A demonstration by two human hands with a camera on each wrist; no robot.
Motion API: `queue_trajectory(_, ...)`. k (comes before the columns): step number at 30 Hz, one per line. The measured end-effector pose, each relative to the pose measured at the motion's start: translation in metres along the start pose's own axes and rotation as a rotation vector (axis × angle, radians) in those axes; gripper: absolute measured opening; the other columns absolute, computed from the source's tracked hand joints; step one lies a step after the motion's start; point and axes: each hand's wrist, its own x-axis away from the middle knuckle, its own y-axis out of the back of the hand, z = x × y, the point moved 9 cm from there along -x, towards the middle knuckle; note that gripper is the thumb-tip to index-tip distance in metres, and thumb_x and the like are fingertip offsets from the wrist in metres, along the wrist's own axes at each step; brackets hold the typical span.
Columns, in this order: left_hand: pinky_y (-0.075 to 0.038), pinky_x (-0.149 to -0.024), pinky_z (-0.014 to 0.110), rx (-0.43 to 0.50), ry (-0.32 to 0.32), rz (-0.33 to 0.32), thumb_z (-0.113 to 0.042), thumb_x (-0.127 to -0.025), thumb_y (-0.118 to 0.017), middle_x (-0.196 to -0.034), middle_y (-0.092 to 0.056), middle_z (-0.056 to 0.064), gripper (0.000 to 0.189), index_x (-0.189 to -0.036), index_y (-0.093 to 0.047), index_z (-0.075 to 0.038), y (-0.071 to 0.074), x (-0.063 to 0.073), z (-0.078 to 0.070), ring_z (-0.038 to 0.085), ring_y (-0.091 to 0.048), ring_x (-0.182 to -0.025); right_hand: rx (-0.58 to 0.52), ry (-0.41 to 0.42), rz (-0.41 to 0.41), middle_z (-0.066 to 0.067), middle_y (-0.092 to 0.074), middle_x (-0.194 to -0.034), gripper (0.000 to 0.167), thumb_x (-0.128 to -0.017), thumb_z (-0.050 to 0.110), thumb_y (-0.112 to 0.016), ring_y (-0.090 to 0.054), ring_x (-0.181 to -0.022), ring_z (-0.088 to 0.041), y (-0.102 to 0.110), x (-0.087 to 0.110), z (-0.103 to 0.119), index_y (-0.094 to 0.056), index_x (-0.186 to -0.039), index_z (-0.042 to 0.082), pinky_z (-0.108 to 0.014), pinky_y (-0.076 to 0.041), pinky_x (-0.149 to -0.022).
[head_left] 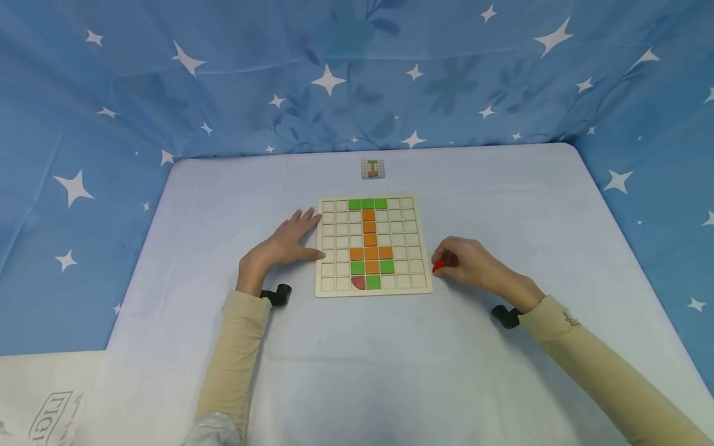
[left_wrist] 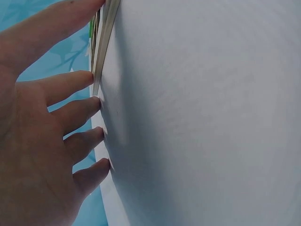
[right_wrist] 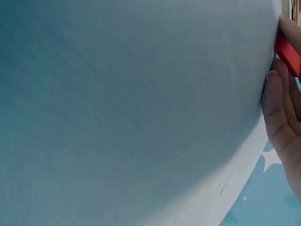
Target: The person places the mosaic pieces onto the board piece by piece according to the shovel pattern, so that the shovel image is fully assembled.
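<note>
A square wooden grid board [head_left: 338, 272] lies flat mid-table, with green squares [head_left: 367, 204], a column of orange squares [head_left: 369, 240] and one red quarter-circle piece [head_left: 358, 283] in its cells. My left hand [head_left: 283, 241] rests at the board's left side, fingers spread and thumb tip over its edge; in the left wrist view its fingertips [left_wrist: 96, 103] touch down beside the board. Just off the board's lower right edge, my right hand [head_left: 463, 263] pinches a red piece [head_left: 439, 266] between thumb and fingers. Part of that red piece [right_wrist: 288, 54] also shows in the right wrist view.
A small pattern card [head_left: 373, 169] lies behind the board near the table's back edge. White cloth covers the table [head_left: 390, 365]. Blue star-printed curtains [head_left: 329, 105] hang at the back and both sides. Printed white material [head_left: 44, 402] shows at lower left.
</note>
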Motion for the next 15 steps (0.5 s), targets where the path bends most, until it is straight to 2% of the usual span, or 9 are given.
queue_trajectory(6, 0.002, -0.131, 0.052, 0.005, 0.003, 0.007, -0.034, -0.094, -0.075, -0.175, -0.002, 0.01, 0.095, -0.166, -0.018, -0.011, -0.0006, -0.0012, 0.0004, 0.033, 0.008, -0.161, -0.048, -0.039, 0.02, -0.001, -0.074, -0.094, 0.021, -0.085, -0.002, -0.08, -0.06, -0.079, -0.012, -0.0026, 0.0025, -0.0047, -0.076, -0.105, 0.005, -0.023, -0.053, -0.07)
queue_trajectory(15, 0.001, -0.131, 0.053, 0.001, -0.008, -0.001, -0.034, -0.093, -0.075, -0.174, -0.003, 0.013, 0.095, -0.166, -0.018, -0.009, -0.0015, -0.0019, -0.0019, 0.036, 0.007, -0.161, -0.057, -0.016, -0.018, 0.005, -0.074, -0.092, 0.017, -0.086, 0.001, -0.08, -0.057, -0.075, -0.01, 0.007, 0.0088, -0.0052, -0.079, -0.098, 0.013, -0.023, -0.049, -0.065)
